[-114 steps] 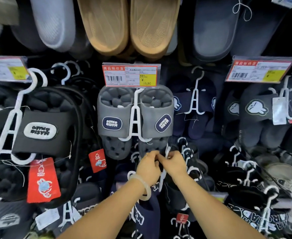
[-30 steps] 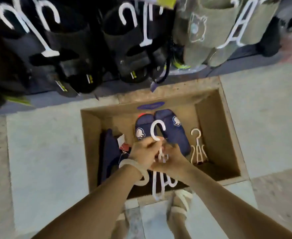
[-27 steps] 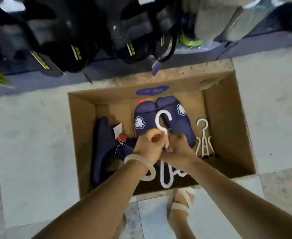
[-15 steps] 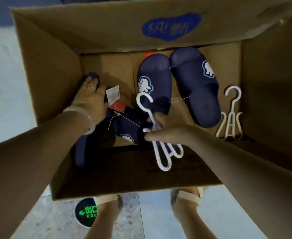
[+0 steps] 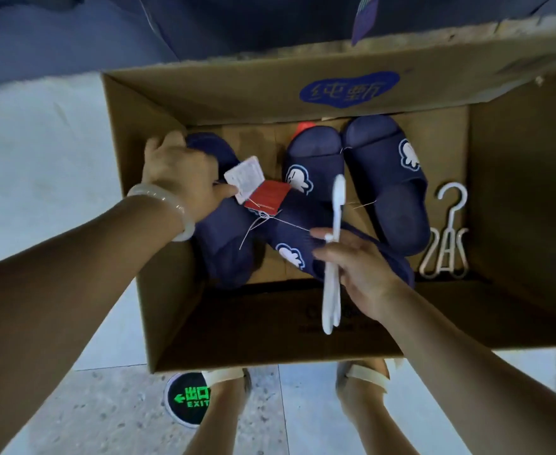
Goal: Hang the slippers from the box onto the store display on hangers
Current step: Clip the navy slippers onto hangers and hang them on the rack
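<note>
1. I see the cardboard box (image 5: 158, 133) open on the floor, so both hands reach in.
2. My left hand (image 5: 181, 174) grips the tied navy slippers (image 5: 230, 238) by the box's left wall, ready to lift.
3. My right hand (image 5: 358, 270) holds a white hanger (image 5: 334, 254) edge-on near the front wall, kept ready for that pair.

Left hand (image 5: 179, 172) gripping navy slipper (image 5: 224, 231) in cardboard box (image 5: 237, 90), right hand (image 5: 361, 267) holding white hanger (image 5: 334, 251)

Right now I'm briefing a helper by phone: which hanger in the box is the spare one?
Look inside the open cardboard box on the floor. Along its right wall, beside the navy slipper pair, a white hanger lies flat on the bottom. Unlike the one in the right hand, nobody is touching it.
</note>
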Action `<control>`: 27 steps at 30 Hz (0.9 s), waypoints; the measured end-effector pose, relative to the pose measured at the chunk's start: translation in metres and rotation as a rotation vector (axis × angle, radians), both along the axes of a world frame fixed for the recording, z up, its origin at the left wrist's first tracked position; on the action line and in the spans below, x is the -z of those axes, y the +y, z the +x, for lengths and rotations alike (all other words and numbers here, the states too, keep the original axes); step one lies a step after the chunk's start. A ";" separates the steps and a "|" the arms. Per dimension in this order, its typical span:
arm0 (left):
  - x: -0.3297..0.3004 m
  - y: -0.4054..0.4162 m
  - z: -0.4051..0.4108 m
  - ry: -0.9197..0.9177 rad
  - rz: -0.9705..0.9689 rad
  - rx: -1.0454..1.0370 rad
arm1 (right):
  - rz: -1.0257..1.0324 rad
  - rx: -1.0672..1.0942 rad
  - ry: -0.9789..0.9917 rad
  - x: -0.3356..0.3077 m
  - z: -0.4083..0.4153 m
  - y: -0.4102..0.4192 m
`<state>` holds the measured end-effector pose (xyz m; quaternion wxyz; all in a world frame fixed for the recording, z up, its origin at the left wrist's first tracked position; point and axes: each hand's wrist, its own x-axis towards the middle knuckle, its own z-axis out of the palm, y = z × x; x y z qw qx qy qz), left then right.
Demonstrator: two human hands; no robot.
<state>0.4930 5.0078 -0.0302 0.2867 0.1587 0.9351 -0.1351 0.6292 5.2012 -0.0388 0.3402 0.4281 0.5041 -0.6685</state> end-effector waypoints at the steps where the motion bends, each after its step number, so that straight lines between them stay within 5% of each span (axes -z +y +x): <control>1: -0.008 -0.002 0.000 -0.005 0.035 -0.039 | -0.014 0.075 0.016 -0.009 0.002 0.010; 7: -0.033 0.029 -0.015 -0.078 0.243 -0.230 | -0.043 0.459 0.100 -0.046 -0.001 0.078; 13: -0.002 0.087 -0.025 -0.334 0.179 -0.079 | 0.078 0.552 0.166 -0.043 0.001 0.099; 17: 0.018 0.115 0.002 -0.447 0.324 -0.304 | 0.093 0.678 0.175 -0.049 0.003 0.092; 20: 0.023 0.134 0.011 -0.395 0.266 -0.368 | 0.223 0.691 0.109 -0.061 0.004 0.093; 27: 0.018 0.137 0.017 -0.234 0.461 -0.562 | 0.502 0.581 0.065 -0.076 -0.001 0.104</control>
